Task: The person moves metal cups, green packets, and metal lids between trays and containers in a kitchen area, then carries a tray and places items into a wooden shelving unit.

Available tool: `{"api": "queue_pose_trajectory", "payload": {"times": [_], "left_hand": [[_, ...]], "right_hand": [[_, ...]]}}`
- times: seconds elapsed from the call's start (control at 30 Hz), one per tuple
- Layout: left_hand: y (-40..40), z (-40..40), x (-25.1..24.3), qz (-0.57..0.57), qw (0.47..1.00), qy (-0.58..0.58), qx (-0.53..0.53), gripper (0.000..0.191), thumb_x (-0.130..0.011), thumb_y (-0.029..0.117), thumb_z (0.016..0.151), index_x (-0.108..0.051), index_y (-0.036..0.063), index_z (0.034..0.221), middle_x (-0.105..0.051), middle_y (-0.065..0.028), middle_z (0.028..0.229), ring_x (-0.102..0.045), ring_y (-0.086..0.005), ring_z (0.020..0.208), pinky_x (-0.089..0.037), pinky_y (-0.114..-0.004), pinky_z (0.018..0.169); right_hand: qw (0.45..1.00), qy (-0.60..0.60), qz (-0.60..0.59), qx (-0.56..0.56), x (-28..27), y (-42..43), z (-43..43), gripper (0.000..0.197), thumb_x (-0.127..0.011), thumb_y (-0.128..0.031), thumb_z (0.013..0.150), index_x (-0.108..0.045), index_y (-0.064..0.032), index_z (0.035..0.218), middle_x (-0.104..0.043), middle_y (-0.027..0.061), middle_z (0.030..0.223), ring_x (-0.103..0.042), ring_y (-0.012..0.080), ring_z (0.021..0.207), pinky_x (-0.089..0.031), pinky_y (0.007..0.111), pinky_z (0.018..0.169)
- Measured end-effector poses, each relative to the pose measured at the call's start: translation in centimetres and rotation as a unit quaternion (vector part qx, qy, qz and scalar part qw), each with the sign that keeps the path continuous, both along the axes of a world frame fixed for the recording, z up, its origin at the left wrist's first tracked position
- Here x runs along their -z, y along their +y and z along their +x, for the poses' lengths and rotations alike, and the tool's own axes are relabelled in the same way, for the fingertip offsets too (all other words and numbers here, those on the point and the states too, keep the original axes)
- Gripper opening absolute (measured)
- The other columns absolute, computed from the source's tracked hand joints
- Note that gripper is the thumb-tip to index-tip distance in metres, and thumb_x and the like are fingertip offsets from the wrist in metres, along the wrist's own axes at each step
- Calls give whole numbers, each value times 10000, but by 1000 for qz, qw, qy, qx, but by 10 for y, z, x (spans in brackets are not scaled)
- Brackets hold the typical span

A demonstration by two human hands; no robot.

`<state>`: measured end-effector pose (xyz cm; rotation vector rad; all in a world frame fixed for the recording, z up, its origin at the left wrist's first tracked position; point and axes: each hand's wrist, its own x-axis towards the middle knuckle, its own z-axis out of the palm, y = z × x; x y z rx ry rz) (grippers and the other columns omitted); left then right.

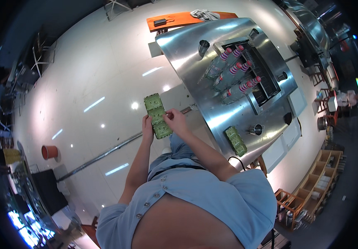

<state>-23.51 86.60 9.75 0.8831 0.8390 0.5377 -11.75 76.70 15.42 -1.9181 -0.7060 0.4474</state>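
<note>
Out in front of my body I hold a green three-compartment dish [157, 115] with a dark speckled rim. My left hand [147, 129] grips its left long edge near the lower compartment. On the opposite edge, my right hand [176, 123] has its thumb and fingers at the middle compartment; whether something small is pinched there is too small to tell. A similar green dish [236, 141] rests on the near corner of the stainless steel table [194, 67], beside a metal cup [255, 129].
Several clear glass bottles [228, 76] with red caps stand on the steel table by a recessed grill [261, 73]. An orange bench [182, 21] lies beyond it. A terracotta-coloured bucket [49, 152] sits on the floor at left, and a wooden shelf unit [314, 174] at right.
</note>
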Motion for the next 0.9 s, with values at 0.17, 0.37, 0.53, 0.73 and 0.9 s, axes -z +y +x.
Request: {"api": "queue_pose_trajectory", "payload": {"times": [0.17, 0.37, 0.53, 0.73, 0.9], "left_hand": [[72, 46, 6, -3, 1000, -10, 20, 402, -415, 342, 934, -419, 15, 1169, -505, -92, 1054, -508, -154, 940, -431, -280, 827], [195, 124, 20, 35, 995, -26, 93, 385, -351, 398, 941, -417, 78, 1145, -533, -88, 1040, -582, -186, 893, -514, -326, 757], [280, 212, 4, 40, 988, -30, 147, 376, -360, 372, 957, -409, 59, 1160, -496, -89, 1055, -537, -178, 927, -470, -319, 800], [358, 311, 6, 18, 967, -6, 253, 440, -374, 428, 939, -416, 42, 1148, -506, -101, 1051, -550, -196, 938, -481, -329, 800], [427, 378, 16, -2, 934, 24, 356, 409, -344, 400, 943, -480, 55, 1114, -579, -83, 975, -606, -174, 824, -520, -319, 706]], "right_hand": [[999, -15, 10, 41, 14, 71, 38, 211, -676, -176, 740, -602, 2, 827, -628, 113, 702, -622, 178, 616, -500, 293, 584], [993, 29, 67, 95, 14, 173, 108, 221, -678, -180, 733, -598, 6, 821, -627, 121, 678, -629, 182, 613, -503, 291, 586], [990, 27, 88, 109, -10, 242, 187, 212, -656, -167, 754, -585, 17, 832, -631, 133, 688, -634, 195, 614, -504, 291, 589], [953, 48, 84, 288, 1, 295, 261, 211, -638, -163, 778, -569, 20, 858, -640, 159, 735, -654, 226, 668, -511, 309, 615], [877, 4, -5, 481, 59, 321, 315, 122, -579, -166, 811, -567, -59, 870, -624, 148, 746, -613, 330, 694, -486, 391, 609]]}}
